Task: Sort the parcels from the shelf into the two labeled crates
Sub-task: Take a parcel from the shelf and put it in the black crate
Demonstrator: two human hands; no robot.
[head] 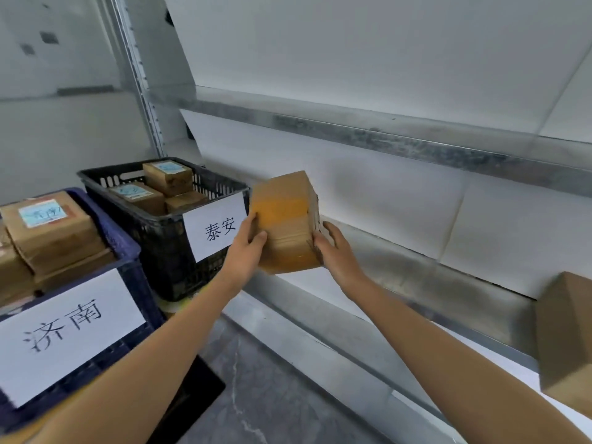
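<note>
A brown cardboard parcel (285, 219) with yellow tape is held in the air between both hands, just right of the black crate (166, 232). My left hand (248, 245) grips its left side, thumb on the front face. My right hand (334, 248) grips its right edge. The black crate bears a white paper label and holds several brown parcels (166, 177). The blue crate (125, 251) at the left also bears a white label and holds stacked parcels (48, 225). The held parcel's own label is not visible.
A metal shelf (400, 277) with white panels runs behind the hands, with an upper shelf rail (384, 139) above. Another brown parcel (567, 341) sits on the shelf at the right edge. Grey floor (272, 395) lies below.
</note>
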